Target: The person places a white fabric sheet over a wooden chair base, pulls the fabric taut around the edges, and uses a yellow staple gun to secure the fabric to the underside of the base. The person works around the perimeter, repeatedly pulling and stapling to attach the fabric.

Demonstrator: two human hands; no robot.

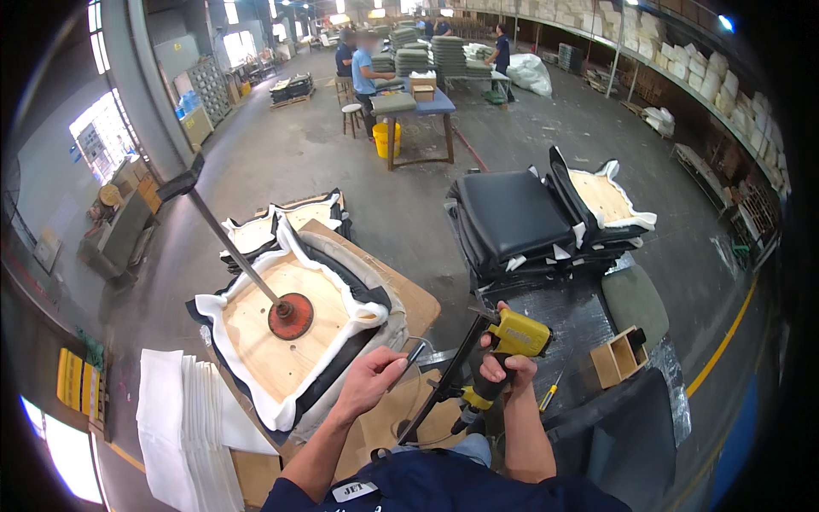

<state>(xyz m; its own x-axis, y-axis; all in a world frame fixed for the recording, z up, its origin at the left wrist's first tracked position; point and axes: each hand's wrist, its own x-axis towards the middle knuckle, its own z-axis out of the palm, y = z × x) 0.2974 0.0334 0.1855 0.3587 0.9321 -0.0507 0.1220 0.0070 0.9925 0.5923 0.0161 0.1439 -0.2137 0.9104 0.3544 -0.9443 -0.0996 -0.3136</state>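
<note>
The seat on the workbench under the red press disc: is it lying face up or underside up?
Underside up: the seat's bare wooden base faces the camera, white padding and black cover spilling past its edges.

White rectangular name label [354, 491] on navy collar, small cardboard box [423, 86] on far blue table

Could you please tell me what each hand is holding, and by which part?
The right hand holds the yellow staple gun by its handle; the left hand pinches the end of a thin dark hose.

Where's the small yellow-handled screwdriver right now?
The screwdriver lies on the dark bench, right of the right hand holding the yellow staple gun, left of the wooden box.
</note>
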